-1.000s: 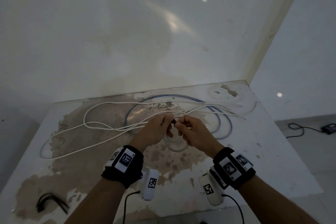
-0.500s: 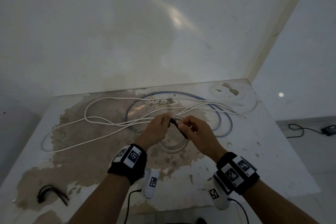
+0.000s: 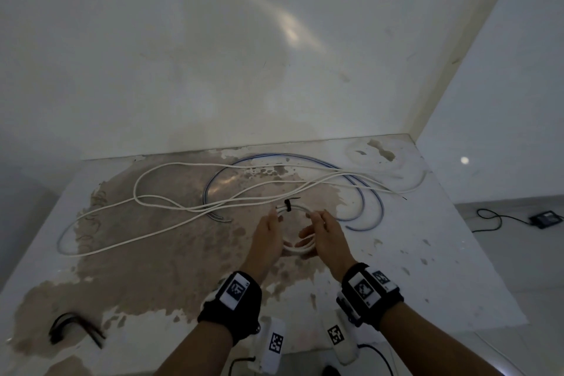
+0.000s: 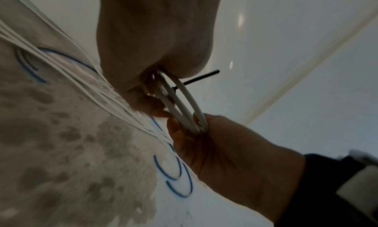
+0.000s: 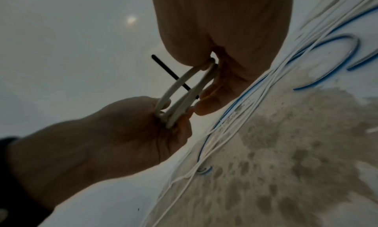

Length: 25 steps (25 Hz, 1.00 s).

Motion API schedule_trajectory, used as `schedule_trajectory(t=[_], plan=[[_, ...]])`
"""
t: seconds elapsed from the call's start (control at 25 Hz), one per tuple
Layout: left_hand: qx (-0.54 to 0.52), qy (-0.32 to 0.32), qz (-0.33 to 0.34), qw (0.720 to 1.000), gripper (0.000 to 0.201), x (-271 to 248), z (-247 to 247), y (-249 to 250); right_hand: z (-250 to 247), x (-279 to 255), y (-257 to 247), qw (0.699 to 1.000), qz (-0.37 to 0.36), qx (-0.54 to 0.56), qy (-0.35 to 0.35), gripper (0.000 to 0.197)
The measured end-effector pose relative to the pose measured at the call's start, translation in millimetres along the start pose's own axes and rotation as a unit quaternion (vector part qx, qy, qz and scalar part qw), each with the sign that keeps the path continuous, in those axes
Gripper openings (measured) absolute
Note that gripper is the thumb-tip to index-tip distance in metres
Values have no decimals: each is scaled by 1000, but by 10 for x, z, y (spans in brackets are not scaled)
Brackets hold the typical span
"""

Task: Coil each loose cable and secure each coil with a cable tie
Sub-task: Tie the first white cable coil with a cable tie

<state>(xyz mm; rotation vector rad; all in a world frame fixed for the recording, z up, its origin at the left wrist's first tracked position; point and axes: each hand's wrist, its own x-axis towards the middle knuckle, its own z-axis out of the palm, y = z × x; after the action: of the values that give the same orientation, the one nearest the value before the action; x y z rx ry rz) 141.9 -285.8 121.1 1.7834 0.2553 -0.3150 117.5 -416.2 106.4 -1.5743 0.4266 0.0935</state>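
Surface: stained white table against a wall.
Coil: white cable coil above the table, black cable tie round it.
Left hand: grasps coil.
Right hand: grasps coil.
Loose: white cable, blue cable on the table.

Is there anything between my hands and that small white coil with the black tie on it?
Nothing visible. The left hand and right hand already grip opposite sides of the white coil, and the black cable tie is wrapped round its far edge. The loose white cable lies beyond.
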Motion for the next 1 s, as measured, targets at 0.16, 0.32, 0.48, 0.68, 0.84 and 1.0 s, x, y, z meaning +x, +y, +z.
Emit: schedule_trajectory(t=[0.16,0.32,0.48,0.68,0.84,1.0], plan=[[113,87,118,983,32,135,94,-408,31,-48,231,998,14,-48,-48,28],[127,4,64,990,23,205,86,-715,-56,117,499,996,38,-68,-32,27],[200,-86,8,976,25,355,57,-1036,-91,364,794,985,37,-165,-22,29],[241,-110,33,964,47,448,-11,-1292,-126,537,1035,949,-40,-309,-40,24],[258,-103,30,960,51,469,-33,-1255,-154,552,1061,905,-31,-423,-40,43],[269,-124,42,954,54,456,-35,-1154,-160,549,1060,897,-22,-438,-51,50]])
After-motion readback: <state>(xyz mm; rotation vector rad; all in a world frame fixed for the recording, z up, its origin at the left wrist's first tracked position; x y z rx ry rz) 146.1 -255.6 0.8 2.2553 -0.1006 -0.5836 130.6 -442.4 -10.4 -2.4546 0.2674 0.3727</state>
